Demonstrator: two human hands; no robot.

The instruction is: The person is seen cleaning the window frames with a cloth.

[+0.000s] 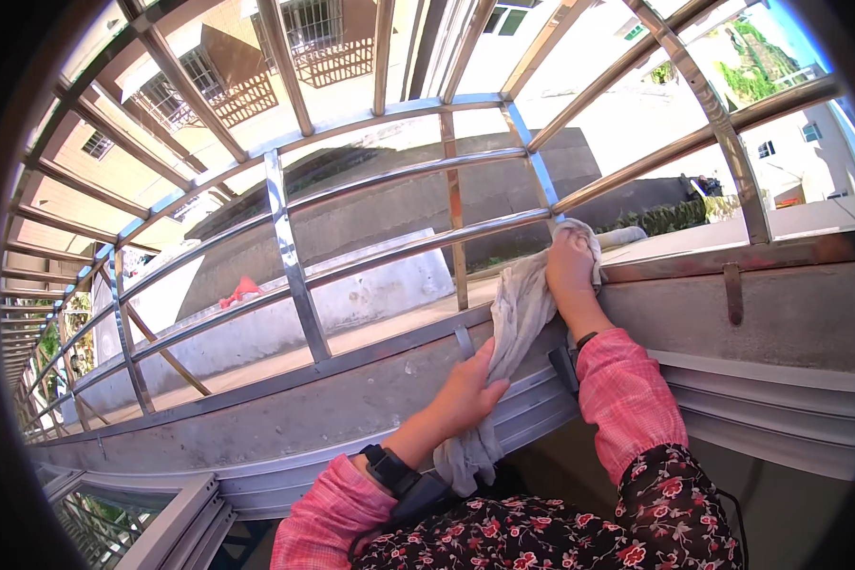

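Note:
A long grey-white cloth (521, 303) stretches from the metal railing down over the window sill. My right hand (571, 260) grips its upper end, wrapped around the foot of an upright bar (534, 167) of the stainless steel window guard. Lower down, my left hand (470, 388) holds the middle of the same cloth, thumb and fingers pressed on it. The cloth's loose end (468, 456) hangs below my left hand, over the aluminium sliding-window track (534, 399). Part of the bar's foot is hidden behind the cloth and my right hand.
The concrete sill (256, 410) runs between the guard's bottom rail (399, 331) and the track. A sliding window frame (178, 524) stands at lower left. A metal bracket (733, 293) is fixed to the sill at right. Beyond the bars lie a paved yard and buildings (221, 71).

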